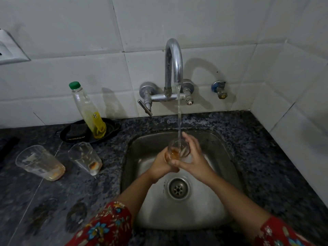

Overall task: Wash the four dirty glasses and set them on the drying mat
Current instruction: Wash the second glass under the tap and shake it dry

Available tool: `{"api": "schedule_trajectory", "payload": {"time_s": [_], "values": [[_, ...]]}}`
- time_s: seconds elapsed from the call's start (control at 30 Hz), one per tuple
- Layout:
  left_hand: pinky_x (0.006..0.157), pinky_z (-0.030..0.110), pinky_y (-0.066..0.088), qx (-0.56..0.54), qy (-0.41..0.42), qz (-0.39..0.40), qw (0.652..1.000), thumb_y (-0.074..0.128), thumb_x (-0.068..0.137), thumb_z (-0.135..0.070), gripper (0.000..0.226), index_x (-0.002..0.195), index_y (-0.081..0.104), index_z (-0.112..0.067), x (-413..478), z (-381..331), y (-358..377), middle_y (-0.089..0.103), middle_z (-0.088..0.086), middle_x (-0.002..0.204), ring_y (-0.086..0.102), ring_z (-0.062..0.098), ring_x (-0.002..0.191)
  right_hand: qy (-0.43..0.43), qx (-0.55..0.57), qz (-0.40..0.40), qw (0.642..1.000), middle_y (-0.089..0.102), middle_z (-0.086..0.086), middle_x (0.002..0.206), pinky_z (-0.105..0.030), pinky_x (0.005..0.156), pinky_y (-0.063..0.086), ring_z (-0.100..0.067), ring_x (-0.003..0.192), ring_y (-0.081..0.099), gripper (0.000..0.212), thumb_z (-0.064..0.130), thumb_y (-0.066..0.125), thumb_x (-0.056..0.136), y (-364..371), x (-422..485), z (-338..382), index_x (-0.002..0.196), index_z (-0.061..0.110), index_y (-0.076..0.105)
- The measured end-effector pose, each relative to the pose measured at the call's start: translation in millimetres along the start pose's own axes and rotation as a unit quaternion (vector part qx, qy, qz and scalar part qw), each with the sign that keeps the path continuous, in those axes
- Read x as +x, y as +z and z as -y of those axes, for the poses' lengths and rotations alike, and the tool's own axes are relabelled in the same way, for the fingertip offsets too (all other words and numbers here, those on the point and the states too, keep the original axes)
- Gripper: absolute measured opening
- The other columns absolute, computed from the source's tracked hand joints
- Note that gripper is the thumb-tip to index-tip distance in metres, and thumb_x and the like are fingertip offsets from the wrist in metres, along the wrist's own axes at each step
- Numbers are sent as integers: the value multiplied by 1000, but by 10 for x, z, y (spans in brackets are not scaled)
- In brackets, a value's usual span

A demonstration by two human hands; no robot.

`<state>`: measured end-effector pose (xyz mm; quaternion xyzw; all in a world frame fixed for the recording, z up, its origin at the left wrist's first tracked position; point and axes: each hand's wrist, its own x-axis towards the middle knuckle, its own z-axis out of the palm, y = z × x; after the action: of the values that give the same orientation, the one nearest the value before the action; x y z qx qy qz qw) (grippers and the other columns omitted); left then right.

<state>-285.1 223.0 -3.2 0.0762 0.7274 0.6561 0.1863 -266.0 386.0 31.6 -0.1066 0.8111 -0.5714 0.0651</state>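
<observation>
Both hands, left (pixel 162 161) and right (pixel 192 157), grip one glass (pixel 177 150) under the tap stream (pixel 179 112), mouth up to fill; two dirty glasses (pixel 40 162) wait left on the worktop (pixel 257 139).

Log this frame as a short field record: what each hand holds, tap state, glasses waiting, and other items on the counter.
left hand: holds the glass from the left
right hand: wraps the same glass from the right
tap: running, stream falls into the held glass
sink: steel, below the hands
waiting glasses: two dirty, left glass and nearer glass, upright on the counter
soap bottle: green cap, standing in black dish
drying mat: not in view
</observation>
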Motion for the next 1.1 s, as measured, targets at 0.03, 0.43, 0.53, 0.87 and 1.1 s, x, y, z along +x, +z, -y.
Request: {"api": "schedule_trajectory", "payload": {"time_s": [0.03,0.43,0.53,0.87,1.1], "values": [[90,43,55,-1,-3,-3,1000,69,59,6,68,122,57,-14,-17,22,1,66,12,112,65,22,105,-65,-91,-4,994,33,12,143,-24,106,35,-3,130,34,78,26,77,77,-42,-46,-10,141,32,33],[80,21,53,120,57,-133,982,77,63,-2,46,104,57,-8,-32,200,170,64,4,104,64,14,97,-66,-549,235,799,62,-9,115,-34,82,47,-28,107,59,20,20,52,88,127,269,-27,104,14,62],[76,3,44,175,46,-26,983,79,63,7,61,117,55,-6,-51,141,-2,59,-11,104,60,-11,94,-65,-484,263,832,61,-8,122,-33,92,45,-26,114,56,32,25,57,86,-62,272,-37,116,17,60],[88,23,51,168,27,-8,985,83,60,-1,64,116,53,-12,120,106,-64,61,1,115,61,15,106,-196,-625,294,696,64,-5,115,-37,94,48,-25,109,61,21,15,56,90,-85,476,19,108,13,66],[77,17,52,174,42,-107,978,75,66,1,41,99,61,-19,123,30,27,67,-3,100,65,13,94,-87,-577,264,768,58,-13,124,-33,84,46,-32,113,57,30,12,53,89,48,434,51,118,7,57]]}}
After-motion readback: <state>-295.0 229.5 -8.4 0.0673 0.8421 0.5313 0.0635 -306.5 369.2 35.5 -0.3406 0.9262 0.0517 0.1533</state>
